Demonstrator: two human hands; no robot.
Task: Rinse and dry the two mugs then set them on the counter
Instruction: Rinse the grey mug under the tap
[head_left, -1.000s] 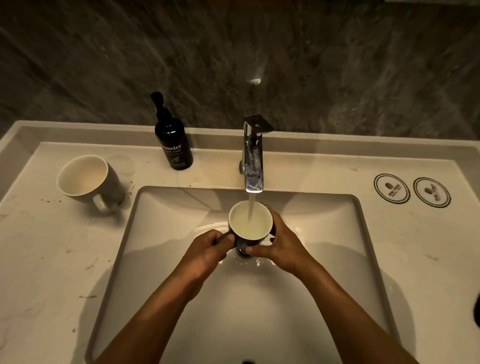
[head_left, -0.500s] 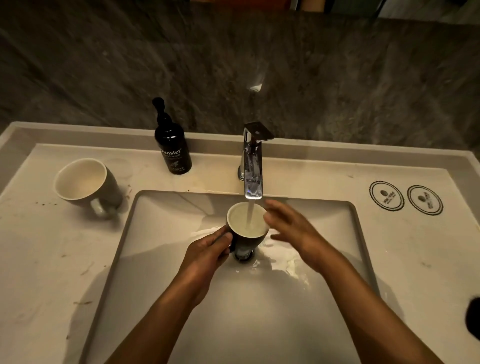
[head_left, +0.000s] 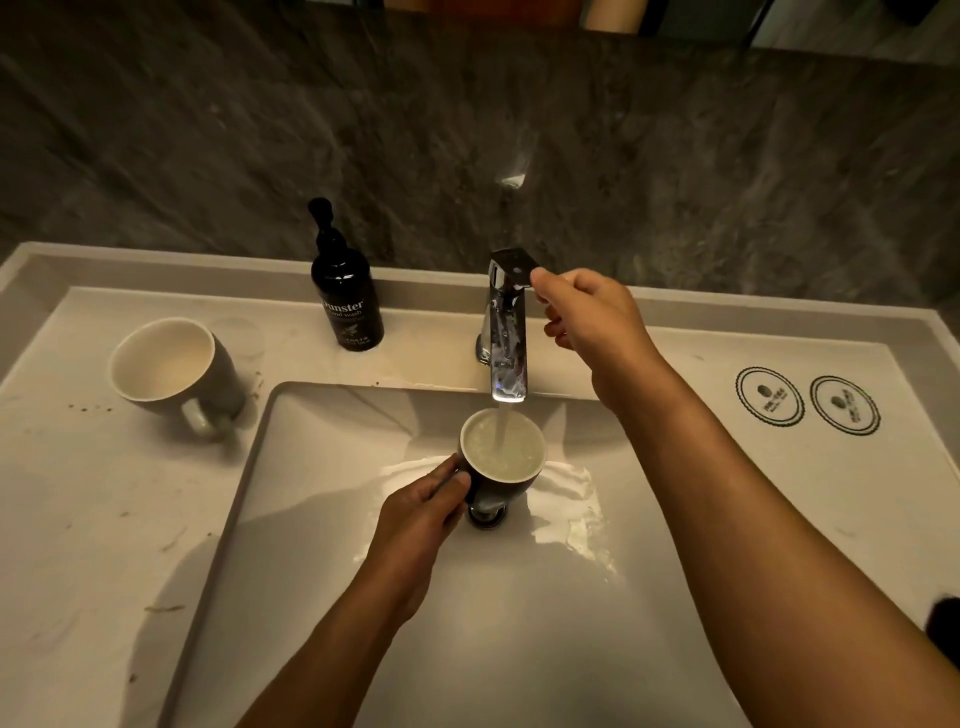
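My left hand (head_left: 423, 506) grips the mug (head_left: 501, 457) from its left, fingers curled — my right hand (head_left: 587, 317) reaches forward, arm extended, fingertips touching the faucet lever (head_left: 511, 266).

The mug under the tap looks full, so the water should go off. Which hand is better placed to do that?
The right hand: its fingertips are already at the faucet lever and it holds nothing. The left hand grips the full mug under the stream, so it is not free.
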